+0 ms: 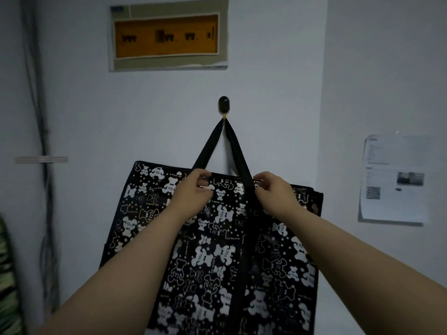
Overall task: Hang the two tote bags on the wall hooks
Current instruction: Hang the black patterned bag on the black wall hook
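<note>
A large black tote bag [217, 250] printed with white bears hangs against the white wall. Its black strap [210, 146] runs up in a narrow loop over a dark oval wall hook [224, 106]. My left hand [193, 189] pinches the bag's top edge just left of the strap's base. At the strap's right base, my right hand [273, 192] grips the top edge. Only this one bag and one hook are in sight.
Above the hook sits a framed panel with an orange window [167, 35]. Cables [43, 141] run down the wall at the left. A printed paper sheet [394, 180] is stuck on the right wall. Camouflage fabric [7, 274] shows at the lower left edge.
</note>
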